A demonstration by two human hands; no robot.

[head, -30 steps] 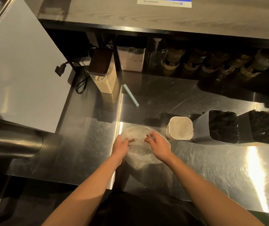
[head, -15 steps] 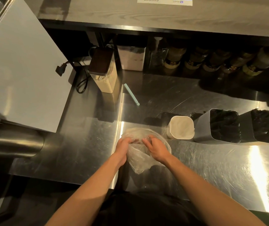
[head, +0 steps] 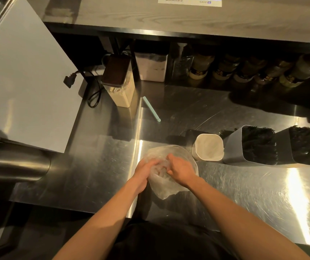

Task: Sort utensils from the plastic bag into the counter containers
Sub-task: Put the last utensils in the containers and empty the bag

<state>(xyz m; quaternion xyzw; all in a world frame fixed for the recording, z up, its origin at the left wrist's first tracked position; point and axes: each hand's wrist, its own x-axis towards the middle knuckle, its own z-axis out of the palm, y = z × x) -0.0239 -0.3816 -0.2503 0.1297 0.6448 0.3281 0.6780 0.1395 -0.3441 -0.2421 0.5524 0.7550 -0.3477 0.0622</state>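
Note:
A clear crumpled plastic bag (head: 164, 190) lies on the steel counter (head: 244, 194) in front of me. My left hand (head: 144, 170) grips its left side and my right hand (head: 180, 169) grips its right side, both gathering the plastic between them. I cannot tell what the bag holds. To the right stand a white container (head: 208, 147) and two grey containers (head: 233, 147) (head: 286, 145) packed with black utensils.
A pale green straw-like stick (head: 151, 109) lies behind the bag. A tall lidded canister (head: 121, 87) and a black cable (head: 94, 96) stand at the back left. Jars (head: 225, 70) line the shelf under the upper ledge. A white appliance (head: 19, 76) fills the left.
Both hands have drawn closer together on the bag, bunching the plastic between them. The bag looks more crumpled than before.

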